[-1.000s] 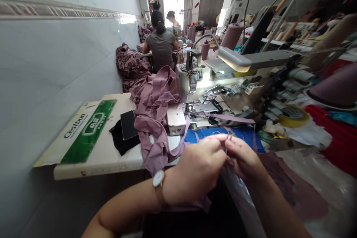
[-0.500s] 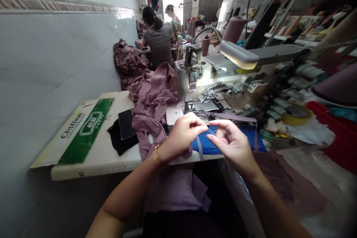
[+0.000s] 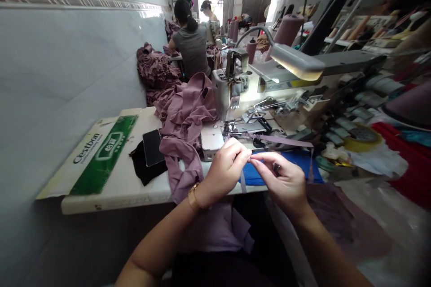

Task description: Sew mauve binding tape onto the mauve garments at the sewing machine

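My left hand and my right hand meet fingertip to fingertip just in front of the sewing machine. Both pinch something thin between thumb and forefinger; it is too fine to name. A narrow mauve strip runs from the machine's presser foot to the right, and another strip hangs down between my hands. Mauve fabric is heaped left of the machine and spills over the table edge onto my lap. A blue cloth lies under my right hand.
A green and white "Cestbon" box lies flat at the table's left, beside a black phone on black cloth. A lit lamp hangs over the machine. Thread cones stand behind. Two people sit at tables farther back.
My hands rose from my lap toward the machine, spread slightly apart with a thread between them, then closed together again at the fingertips.
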`<state>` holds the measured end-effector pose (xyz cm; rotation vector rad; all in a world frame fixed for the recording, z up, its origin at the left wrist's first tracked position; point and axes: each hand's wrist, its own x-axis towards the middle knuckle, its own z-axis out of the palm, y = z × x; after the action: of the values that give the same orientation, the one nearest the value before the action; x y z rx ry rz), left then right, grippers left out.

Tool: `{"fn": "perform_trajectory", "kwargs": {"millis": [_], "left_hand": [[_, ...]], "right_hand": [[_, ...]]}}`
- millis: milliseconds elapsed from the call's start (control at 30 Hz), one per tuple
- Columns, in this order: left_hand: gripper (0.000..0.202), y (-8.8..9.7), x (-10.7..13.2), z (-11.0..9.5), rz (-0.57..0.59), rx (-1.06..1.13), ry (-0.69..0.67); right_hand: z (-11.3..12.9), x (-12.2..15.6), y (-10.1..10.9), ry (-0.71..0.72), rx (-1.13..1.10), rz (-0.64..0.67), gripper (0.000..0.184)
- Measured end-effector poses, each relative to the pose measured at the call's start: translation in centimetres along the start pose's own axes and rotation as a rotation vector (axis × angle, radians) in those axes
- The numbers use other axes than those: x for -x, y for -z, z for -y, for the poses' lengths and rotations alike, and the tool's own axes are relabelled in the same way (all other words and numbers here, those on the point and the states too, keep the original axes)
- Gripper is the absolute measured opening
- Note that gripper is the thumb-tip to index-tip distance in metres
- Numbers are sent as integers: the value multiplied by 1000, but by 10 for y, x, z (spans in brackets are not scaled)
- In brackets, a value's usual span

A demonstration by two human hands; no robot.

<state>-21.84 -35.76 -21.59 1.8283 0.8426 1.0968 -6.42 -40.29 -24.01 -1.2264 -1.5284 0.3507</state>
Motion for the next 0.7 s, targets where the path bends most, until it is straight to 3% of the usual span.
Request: {"fn": "perform_trajectory", "kwargs": {"millis": [200,333,500,700], "left_hand": [[40,-6,13,11,-167,147,74],[19,-11,23,19,-214,369,85],[12,-14,27,17,-259,261,-65],[18,-9,26,14,-293,122,-51]], "right_hand": [[0,8,-15,-371,-396,16,12],[-2,10,-22,-564,-705,45,18],[3,11,-26,-630,-851,87,22],[3,14,-29,-618,-768,137,26]]}}
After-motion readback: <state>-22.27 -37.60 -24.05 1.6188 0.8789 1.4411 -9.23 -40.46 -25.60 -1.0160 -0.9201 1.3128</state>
